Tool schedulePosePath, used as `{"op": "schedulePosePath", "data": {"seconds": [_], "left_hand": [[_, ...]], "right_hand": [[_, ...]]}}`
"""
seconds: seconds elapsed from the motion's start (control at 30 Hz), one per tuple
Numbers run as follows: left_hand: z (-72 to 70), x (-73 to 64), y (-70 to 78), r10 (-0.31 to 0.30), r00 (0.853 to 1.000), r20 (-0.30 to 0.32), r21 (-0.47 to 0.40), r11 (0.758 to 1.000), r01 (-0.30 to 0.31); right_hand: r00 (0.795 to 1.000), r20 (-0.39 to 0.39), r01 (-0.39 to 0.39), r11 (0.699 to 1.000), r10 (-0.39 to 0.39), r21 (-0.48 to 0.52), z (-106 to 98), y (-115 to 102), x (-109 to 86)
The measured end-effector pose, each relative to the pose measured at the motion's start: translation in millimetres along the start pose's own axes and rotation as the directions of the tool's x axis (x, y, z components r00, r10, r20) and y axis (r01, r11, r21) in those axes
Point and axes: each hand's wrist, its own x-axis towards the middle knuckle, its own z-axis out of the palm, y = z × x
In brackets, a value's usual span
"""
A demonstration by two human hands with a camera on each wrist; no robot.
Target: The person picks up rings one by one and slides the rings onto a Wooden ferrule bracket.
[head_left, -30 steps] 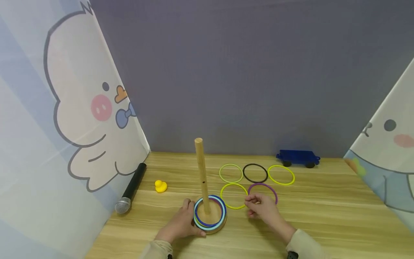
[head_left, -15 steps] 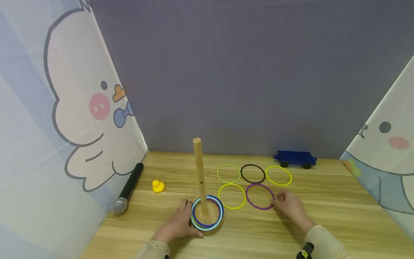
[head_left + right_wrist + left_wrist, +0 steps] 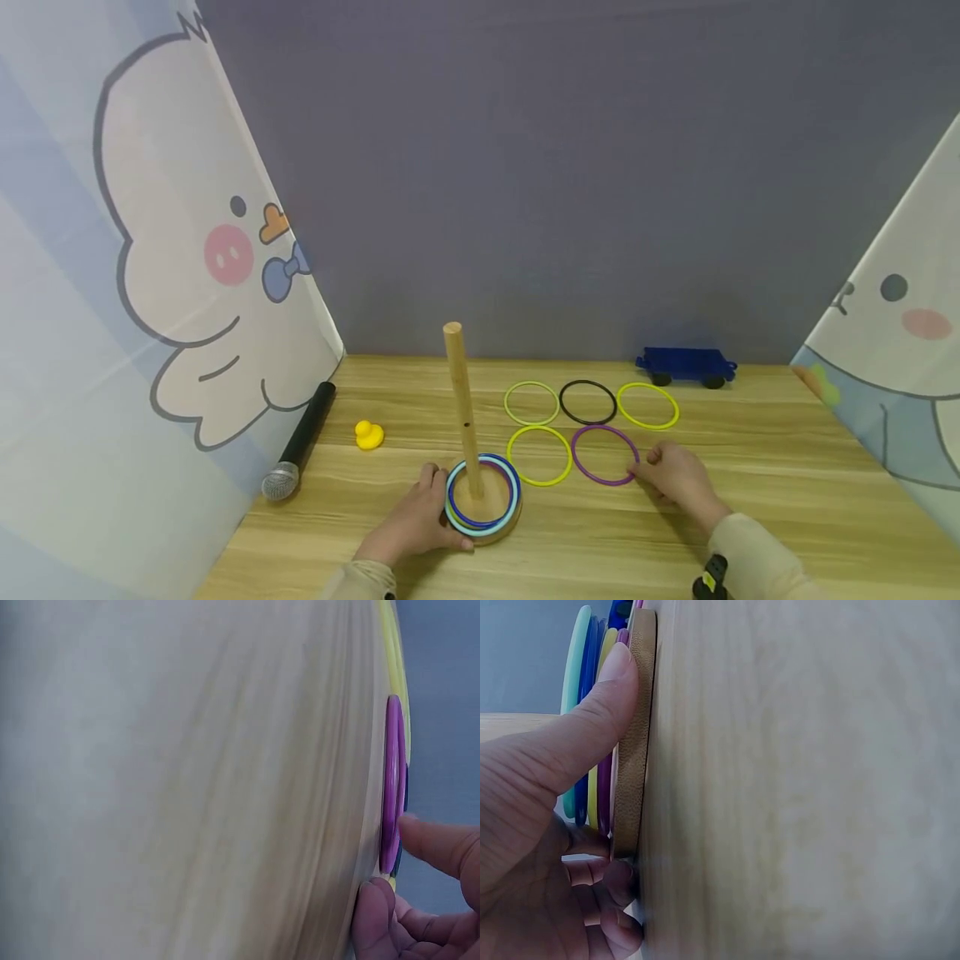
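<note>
My left hand (image 3: 416,517) grips the round wooden base (image 3: 634,750) of a ring-toss stand from its left side, thumb along the near edge. The upright wooden peg (image 3: 461,392) rises from that base. Around its foot lies a stack of rings, with a light blue ring (image 3: 576,667) on top and blue, yellow and purple ones below. My right hand (image 3: 678,479) is at the right edge of a purple ring (image 3: 583,470) lying on the table. Thumb and finger pinch that edge in the right wrist view.
Beside the purple ring lie a yellow ring (image 3: 567,462), a light green ring (image 3: 506,408), a black ring (image 3: 562,406) and another yellow ring (image 3: 677,414). A blue toy wagon (image 3: 686,364) stands at the back. Left are a rubber duck (image 3: 369,436) and a microphone (image 3: 307,429).
My right hand has moved right, from over the left part of the purple ring to its right edge, and its fingers have closed there. The left hand keeps its hold on the base.
</note>
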Motion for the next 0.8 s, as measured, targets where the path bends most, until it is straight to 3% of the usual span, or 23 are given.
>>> {"op": "schedulePosePath", "data": {"seconds": [0.43, 0.8], "left_hand": [[2.1, 2.7, -0.5, 0.005, 1.000, -0.002, -0.012, 1.000, -0.005], [-0.1, 0.8, 0.6, -0.006, 1.000, 0.005, -0.008, 1.000, 0.007]], "right_hand": [[0.998, 0.033, -0.052, 0.998, 0.054, -0.046, -7.1, 1.0, -5.4], [0.995, 0.086, -0.051, 0.990, 0.040, 0.132, -15.7, 6.0, -19.4]]}}
